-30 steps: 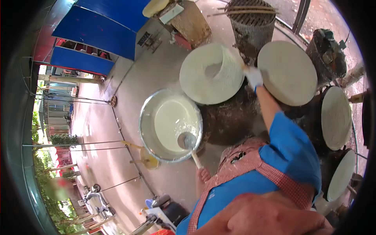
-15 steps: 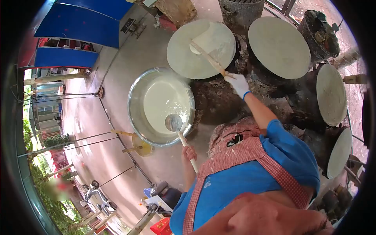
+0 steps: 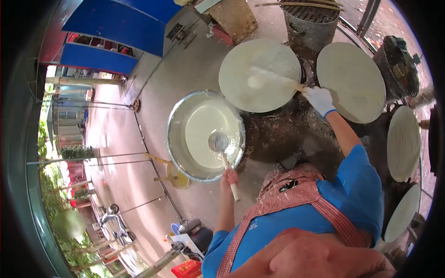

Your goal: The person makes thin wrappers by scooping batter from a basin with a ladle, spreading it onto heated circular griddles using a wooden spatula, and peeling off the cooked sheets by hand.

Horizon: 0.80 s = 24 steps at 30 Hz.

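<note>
My left hand (image 3: 230,176) is bare and wrapped round the pale handle of a ladle (image 3: 218,141). The ladle's metal bowl is over the white batter (image 3: 199,129) in a large metal basin (image 3: 173,155); whether it dips in, I cannot tell. My right hand (image 3: 320,100), in a white glove with a blue cuff, grips a wooden batter spreader (image 3: 282,80). Motion blurs the spreader, which reaches across a round griddle coated with pale batter (image 3: 241,60). A rounded pale blur shows at its far end.
Coated round griddles (image 3: 351,83) stand to the right, with more (image 3: 404,143) along the right edge. A sooty metal drum (image 3: 310,28) with sticks on top stands behind. A yellowish bucket (image 3: 177,177) is beside the basin. A scooter (image 3: 118,224) is parked at lower left.
The spreader has swept over the griddle, and the thicker batter patch now looks spread out. The ladle has moved towards the basin's middle. The whole view has shifted, so things appear further right and lower.
</note>
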Motion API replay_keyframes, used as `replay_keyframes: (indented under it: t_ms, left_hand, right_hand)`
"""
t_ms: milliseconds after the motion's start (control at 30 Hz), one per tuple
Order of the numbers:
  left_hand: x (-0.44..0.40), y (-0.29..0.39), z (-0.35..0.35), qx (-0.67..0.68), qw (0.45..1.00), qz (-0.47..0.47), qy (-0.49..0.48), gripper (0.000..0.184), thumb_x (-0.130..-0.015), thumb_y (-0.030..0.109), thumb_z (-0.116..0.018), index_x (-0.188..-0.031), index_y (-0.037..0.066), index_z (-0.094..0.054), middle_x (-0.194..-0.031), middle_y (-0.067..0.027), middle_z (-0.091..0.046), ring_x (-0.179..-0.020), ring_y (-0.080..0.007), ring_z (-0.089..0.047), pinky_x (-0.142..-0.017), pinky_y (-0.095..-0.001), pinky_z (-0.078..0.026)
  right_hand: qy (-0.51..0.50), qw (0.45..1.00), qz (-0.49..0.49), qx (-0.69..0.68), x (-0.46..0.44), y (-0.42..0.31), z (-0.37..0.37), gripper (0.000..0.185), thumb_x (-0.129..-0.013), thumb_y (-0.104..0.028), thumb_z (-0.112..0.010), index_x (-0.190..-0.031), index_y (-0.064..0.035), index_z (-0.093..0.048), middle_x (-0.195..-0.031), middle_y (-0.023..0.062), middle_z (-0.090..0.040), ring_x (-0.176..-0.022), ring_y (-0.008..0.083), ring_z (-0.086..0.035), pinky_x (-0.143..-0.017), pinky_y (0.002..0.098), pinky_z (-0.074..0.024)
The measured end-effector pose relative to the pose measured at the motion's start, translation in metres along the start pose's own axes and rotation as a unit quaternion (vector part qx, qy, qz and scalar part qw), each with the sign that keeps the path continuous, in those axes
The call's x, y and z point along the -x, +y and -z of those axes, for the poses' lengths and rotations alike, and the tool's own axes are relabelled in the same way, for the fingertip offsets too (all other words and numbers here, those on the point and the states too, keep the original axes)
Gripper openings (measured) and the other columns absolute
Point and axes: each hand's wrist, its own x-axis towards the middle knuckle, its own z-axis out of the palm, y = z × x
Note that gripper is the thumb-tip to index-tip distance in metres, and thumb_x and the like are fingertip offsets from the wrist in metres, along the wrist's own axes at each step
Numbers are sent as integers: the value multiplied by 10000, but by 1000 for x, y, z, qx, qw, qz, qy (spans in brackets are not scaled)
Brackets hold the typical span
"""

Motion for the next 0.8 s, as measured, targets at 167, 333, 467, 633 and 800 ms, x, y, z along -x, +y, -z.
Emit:
replay_keyframes:
  t_ms: [167, 333, 467, 633, 800]
  left_hand:
    - [-71, 3, -80, -134, 991, -19, -7, 274, -892, 160, -431, -636, 104, -353, -522, 24, -301, -384, -68, -277, -317, -196, -276]
    - [-115, -41, -151, -259, 961, -100, 4, 117, -830, 60, -454, -860, 106, -351, -552, 9, -284, -394, -81, -285, -315, -218, -262]
    - [-170, -87, -162, -422, 885, -195, 14, 212, -802, 62, -460, -909, 133, -291, -527, -11, -310, -375, -115, -317, -315, -244, -275]
    - [-116, -56, -148, -246, 967, 56, -16, 145, -857, 189, -497, -831, 107, -381, -469, 1, -302, -335, -87, -289, -308, -205, -239]
    - [-54, -37, -81, -79, 987, 136, -9, 206, -904, 298, -456, -806, 123, -502, -527, 14, -310, -348, -61, -260, -293, -181, -245]
  right_hand:
    - [51, 999, 14, 0, 28, -7, -19, 213, -811, -378, -523, -901, -199, -596, -603, 128, -525, -530, 325, -551, -490, 434, -441]
    - [112, 985, -118, 50, 58, 5, -15, 204, -819, -363, -519, -938, -210, -581, -585, 114, -518, -499, 310, -550, -466, 426, -443]
    - [19, 996, -69, 57, 99, -50, -34, 251, -826, -421, -478, -885, -203, -587, -635, 122, -541, -508, 318, -563, -460, 439, -446]
    - [72, 992, -84, -53, 118, -94, -6, 185, -762, -346, -603, -890, -214, -629, -664, 119, -555, -521, 313, -552, -468, 416, -431]
    - [203, 979, 14, -7, 146, -97, -13, 179, -738, -330, -635, -889, -233, -627, -594, 70, -502, -475, 274, -514, -451, 393, -413]
